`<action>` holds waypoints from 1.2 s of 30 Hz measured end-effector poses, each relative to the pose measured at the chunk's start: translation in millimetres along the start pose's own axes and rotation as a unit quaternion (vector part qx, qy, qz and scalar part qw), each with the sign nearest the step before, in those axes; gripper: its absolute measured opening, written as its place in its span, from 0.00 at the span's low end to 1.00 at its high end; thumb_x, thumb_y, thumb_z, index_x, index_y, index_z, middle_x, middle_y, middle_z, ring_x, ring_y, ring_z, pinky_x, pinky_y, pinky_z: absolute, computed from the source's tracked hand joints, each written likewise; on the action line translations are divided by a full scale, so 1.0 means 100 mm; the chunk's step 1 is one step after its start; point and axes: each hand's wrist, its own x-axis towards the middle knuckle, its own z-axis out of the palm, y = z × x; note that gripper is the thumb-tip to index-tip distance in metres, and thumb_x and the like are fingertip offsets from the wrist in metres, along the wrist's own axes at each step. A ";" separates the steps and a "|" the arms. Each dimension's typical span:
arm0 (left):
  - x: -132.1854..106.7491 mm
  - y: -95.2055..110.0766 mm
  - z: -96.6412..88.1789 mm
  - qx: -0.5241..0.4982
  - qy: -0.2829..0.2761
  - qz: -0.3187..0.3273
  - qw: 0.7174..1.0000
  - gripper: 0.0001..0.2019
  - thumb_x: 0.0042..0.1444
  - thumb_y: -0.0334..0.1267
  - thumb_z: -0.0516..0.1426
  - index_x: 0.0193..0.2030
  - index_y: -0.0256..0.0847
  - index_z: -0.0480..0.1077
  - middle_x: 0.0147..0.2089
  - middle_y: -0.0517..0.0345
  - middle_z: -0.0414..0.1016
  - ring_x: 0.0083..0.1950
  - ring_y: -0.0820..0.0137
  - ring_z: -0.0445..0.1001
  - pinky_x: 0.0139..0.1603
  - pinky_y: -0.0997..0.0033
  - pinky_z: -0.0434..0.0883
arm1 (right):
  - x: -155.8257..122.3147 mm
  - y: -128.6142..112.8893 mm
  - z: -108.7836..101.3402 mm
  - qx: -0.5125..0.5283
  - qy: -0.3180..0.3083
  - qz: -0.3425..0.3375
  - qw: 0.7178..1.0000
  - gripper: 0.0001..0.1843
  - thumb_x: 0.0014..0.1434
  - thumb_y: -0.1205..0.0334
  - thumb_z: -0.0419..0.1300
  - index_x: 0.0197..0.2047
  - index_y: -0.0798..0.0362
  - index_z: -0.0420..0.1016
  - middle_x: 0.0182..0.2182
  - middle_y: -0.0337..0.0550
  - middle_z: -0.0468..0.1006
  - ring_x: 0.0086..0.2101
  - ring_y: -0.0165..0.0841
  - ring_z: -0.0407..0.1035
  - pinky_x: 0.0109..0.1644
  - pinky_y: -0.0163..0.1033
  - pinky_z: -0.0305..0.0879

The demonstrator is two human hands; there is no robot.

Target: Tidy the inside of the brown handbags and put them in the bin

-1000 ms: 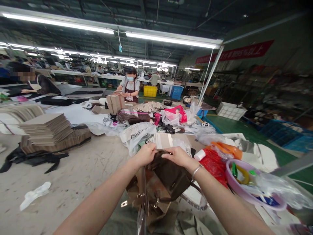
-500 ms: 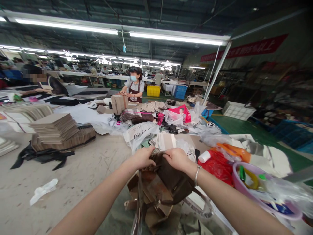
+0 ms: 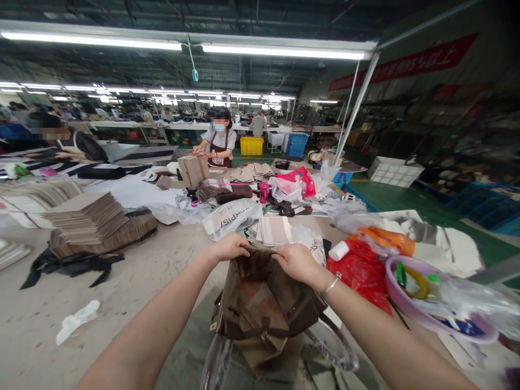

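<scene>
Brown bag (image 3: pixel 260 309) hangs below both hands' grip (image 3: pixel 229 247) (image 3: pixel 298 262) at its top edge.

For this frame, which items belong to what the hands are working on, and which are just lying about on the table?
In hand:
brown bag, gripped at its top edge by the left hand and right hand.

Lying about:
cardboard sheet stack
red plastic bag
purple basin
pink cup
white scrap
</scene>
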 end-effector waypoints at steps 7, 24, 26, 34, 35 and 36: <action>0.00 0.00 0.03 0.030 0.016 -0.033 0.999 0.06 0.46 0.36 0.57 0.28 0.41 0.76 0.25 0.64 0.75 0.29 0.72 0.68 0.30 0.78 0.60 | -0.03 0.13 -0.12 0.151 -0.026 -0.059 0.986 0.25 0.53 0.44 0.60 0.52 0.44 0.71 0.33 0.39 0.80 0.33 0.35 0.72 0.33 0.33 0.59; -0.11 0.03 0.17 -0.035 0.116 0.005 0.993 0.17 0.43 0.38 0.62 0.42 0.42 0.70 0.41 0.60 0.74 0.35 0.72 0.71 0.38 0.74 0.67 | 0.16 0.07 0.00 0.015 0.021 -0.050 0.998 0.13 0.60 0.57 0.52 0.36 0.49 0.78 0.33 0.44 0.80 0.35 0.36 0.71 0.37 0.35 0.59; -0.12 0.04 0.20 -0.053 0.134 0.016 0.989 0.19 0.43 0.38 0.62 0.44 0.42 0.67 0.44 0.59 0.73 0.35 0.72 0.71 0.38 0.73 0.68 | 0.16 0.08 0.00 0.020 0.019 -0.050 0.998 0.13 0.60 0.58 0.52 0.36 0.49 0.78 0.34 0.44 0.80 0.36 0.36 0.71 0.37 0.35 0.59; -0.12 0.10 0.11 0.021 0.074 -0.002 0.997 0.07 0.51 0.38 0.56 0.32 0.40 0.74 0.30 0.62 0.76 0.35 0.72 0.71 0.36 0.76 0.64 | 0.17 0.12 -0.01 0.068 0.033 -0.097 0.992 0.12 0.60 0.59 0.53 0.34 0.52 0.78 0.32 0.44 0.79 0.33 0.34 0.70 0.35 0.35 0.57; -0.12 0.12 0.10 0.021 0.069 -0.003 0.997 0.07 0.51 0.38 0.56 0.32 0.40 0.74 0.30 0.62 0.76 0.34 0.72 0.71 0.35 0.77 0.64 | 0.16 0.14 -0.02 0.081 0.031 -0.109 0.990 0.12 0.60 0.59 0.53 0.34 0.52 0.78 0.32 0.43 0.79 0.33 0.34 0.70 0.35 0.34 0.57; -0.13 0.14 0.10 0.017 0.061 -0.002 0.998 0.07 0.51 0.38 0.56 0.32 0.40 0.75 0.30 0.62 0.76 0.34 0.72 0.71 0.35 0.77 0.64 | 0.15 0.16 -0.02 0.093 0.028 -0.124 0.987 0.12 0.60 0.60 0.53 0.34 0.51 0.78 0.32 0.43 0.79 0.33 0.33 0.70 0.36 0.34 0.57</action>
